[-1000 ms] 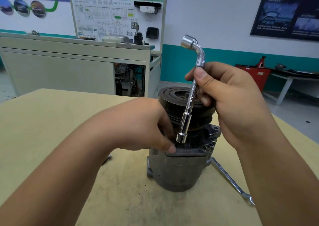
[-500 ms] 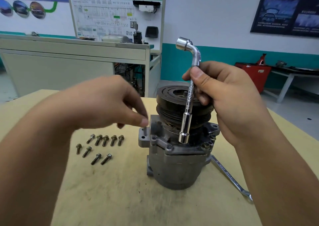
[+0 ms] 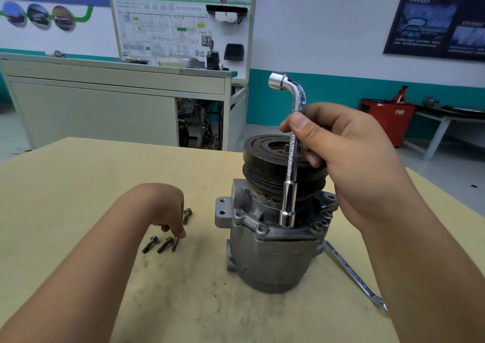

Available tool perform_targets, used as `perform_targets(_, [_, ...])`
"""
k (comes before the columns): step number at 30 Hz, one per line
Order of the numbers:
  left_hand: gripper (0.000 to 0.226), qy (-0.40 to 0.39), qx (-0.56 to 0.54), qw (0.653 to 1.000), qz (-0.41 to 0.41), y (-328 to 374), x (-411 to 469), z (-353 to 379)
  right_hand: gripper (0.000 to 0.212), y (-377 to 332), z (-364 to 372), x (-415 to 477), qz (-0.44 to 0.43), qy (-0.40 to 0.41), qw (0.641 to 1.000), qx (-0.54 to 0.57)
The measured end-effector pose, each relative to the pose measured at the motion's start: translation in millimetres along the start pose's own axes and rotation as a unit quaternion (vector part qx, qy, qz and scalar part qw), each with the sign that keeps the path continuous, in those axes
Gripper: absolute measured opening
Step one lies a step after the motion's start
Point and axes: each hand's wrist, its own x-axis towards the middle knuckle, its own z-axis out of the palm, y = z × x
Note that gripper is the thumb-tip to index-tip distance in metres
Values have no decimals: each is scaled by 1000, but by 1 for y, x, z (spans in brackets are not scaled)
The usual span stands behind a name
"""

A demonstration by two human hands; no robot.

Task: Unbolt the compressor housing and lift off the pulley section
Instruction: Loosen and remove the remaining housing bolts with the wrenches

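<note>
The grey compressor housing (image 3: pixel 270 261) stands upright on the table with its black pulley (image 3: pixel 265 156) on top. My right hand (image 3: pixel 349 164) grips a chrome L-shaped socket wrench (image 3: pixel 291 174); its lower socket sits down on the housing flange at the front. Two bolts (image 3: pixel 317 227) still show in the flange on the right. My left hand (image 3: pixel 168 209) is low on the table to the left of the housing, fingertips pinching the head of a bolt (image 3: pixel 175 245) that touches the tabletop. Loose bolts (image 3: pixel 150 244) lie beside it, another (image 3: pixel 187 215) behind; my hand hides the others.
A flat combination spanner (image 3: pixel 351 274) lies on the yellow table (image 3: pixel 78 185) to the right of the housing, partly under my right forearm. Beyond the table's far edge are a grey cabinet (image 3: pixel 105 106) and a red tool cart (image 3: pixel 385 122).
My left hand left the housing flange, swung left and came down to the table among the loose bolts with a bolt in its fingers. The right hand and wrench stayed almost still.
</note>
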Motion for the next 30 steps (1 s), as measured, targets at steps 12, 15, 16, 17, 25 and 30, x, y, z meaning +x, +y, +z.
perform_targets(12, [31,-23,22,999,-27,2,2,6,17,-1,1,-1,-5,0,1000,-14])
perform_targets(15, [39,7,-8,1000,-22,5,-10,-1,18,-1,0,0,-2,6,1000,-14])
perform_targets(16, [39,36,-27,999,-12,7,-15,-6,19,-1,0,0,-1,13,1000,-7])
perform_targets(17, [38,73,-55,996,5,9,-19,-11,19,-1,0,0,3,22,1000,9])
perform_targets(25, [57,99,-125,974,162,22,-73,-37,18,-13,-42,5,11,96,972,213])
perform_targets(30, [89,44,-61,989,127,40,-72,-30,29,36,-63,-2,205,127,965,-100])
